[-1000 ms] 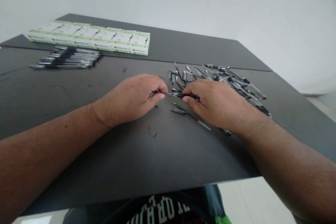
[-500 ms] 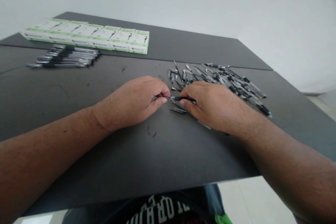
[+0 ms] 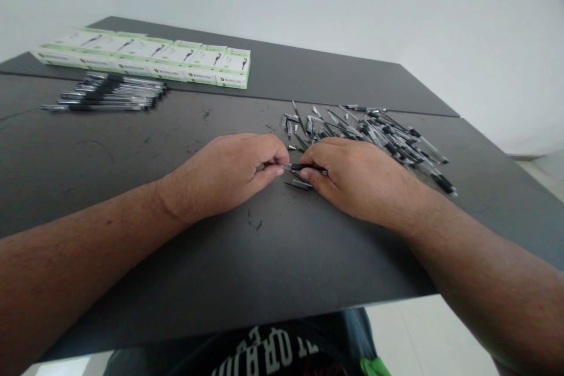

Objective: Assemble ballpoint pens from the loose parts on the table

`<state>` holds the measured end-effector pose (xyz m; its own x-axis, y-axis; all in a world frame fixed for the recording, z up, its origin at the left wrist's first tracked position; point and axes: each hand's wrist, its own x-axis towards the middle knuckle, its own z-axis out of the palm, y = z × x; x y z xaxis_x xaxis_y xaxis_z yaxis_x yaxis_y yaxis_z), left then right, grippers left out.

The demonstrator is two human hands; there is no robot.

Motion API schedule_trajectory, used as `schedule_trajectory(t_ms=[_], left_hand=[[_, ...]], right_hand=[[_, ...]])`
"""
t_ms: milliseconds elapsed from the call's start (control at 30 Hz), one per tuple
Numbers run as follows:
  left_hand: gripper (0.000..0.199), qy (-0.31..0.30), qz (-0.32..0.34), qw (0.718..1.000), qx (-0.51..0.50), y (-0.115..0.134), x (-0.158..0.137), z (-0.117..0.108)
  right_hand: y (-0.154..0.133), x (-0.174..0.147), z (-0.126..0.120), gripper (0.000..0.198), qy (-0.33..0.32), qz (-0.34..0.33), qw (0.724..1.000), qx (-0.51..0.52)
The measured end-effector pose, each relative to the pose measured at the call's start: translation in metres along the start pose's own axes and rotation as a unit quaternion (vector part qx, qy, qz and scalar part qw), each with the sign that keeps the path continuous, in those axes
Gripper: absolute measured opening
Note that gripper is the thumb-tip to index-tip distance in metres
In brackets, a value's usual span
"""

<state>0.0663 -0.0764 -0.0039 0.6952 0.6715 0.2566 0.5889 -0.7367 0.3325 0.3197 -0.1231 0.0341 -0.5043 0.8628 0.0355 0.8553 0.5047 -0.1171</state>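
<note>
Between my two hands lies a pen (image 3: 296,167) with a clear barrel part and a black grip, held about level just above the table. My left hand (image 3: 240,170) pinches its left end between thumb and forefinger; that end is mostly hidden in the fingers. At the black grip, my right hand (image 3: 359,176) is closed on the pen with thumb and fingertips. Just below the pen, a few small loose pen parts (image 3: 299,185) lie on the table. Behind my right hand spreads a heap of pens and pen parts (image 3: 396,141), partly covered by it.
Along the back left stands a row of white and green boxes (image 3: 233,79) with pen pictures. In front of them lies a pile of pens (image 3: 110,94) side by side. The dark grey table (image 3: 211,270) has a seam across it and ends near my body.
My left hand has shifted slightly right, nearer my right hand, so less of the pen shows between them. The right hand stays nearly in place, still holding the black grip.
</note>
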Motion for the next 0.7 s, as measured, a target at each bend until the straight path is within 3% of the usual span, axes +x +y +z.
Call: schedule_trajectory(t_ms=[467,700], left_hand=[[0.021,0.015,-0.01,1.0,-0.006,0.0011,-0.0021,0.0004],[0.037,0.028,-0.01,0.997,-0.065,0.0003,-0.0063,0.0021]], right_hand=[[0.002,0.0009,0.0037,0.022,0.005,-0.017,1.0,0.02],[0.0051,0.0004,0.0063,0.023,0.025,-0.025,0.999,0.03]])
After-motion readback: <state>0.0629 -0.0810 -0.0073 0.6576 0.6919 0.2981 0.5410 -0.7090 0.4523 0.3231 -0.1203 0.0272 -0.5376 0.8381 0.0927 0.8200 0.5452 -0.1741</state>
